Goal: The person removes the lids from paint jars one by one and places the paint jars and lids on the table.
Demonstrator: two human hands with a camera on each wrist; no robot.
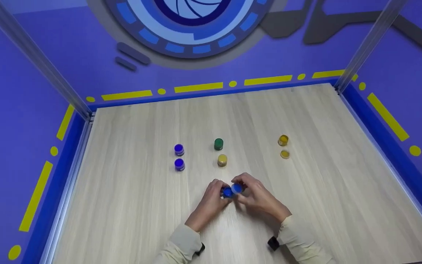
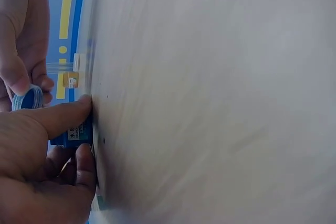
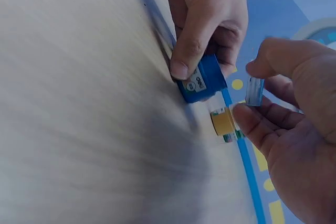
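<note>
My left hand grips a small blue paint jar low at the tabletop, thumb on its labelled side. The jar's top is uncovered and shows blue inside. Between the thumb and fingers of my right hand is a clear round lid with blue on its inner face. The lid is held just right of the jar's mouth; in the right wrist view a gap separates them. Beyond the hands stand a yellow paint jar and a green paint jar.
Two purple paint jars stand to the left, one behind the other. At the right is an uncovered ochre jar, its lid lying in front of it. Blue panels wall the back and sides of the wooden table.
</note>
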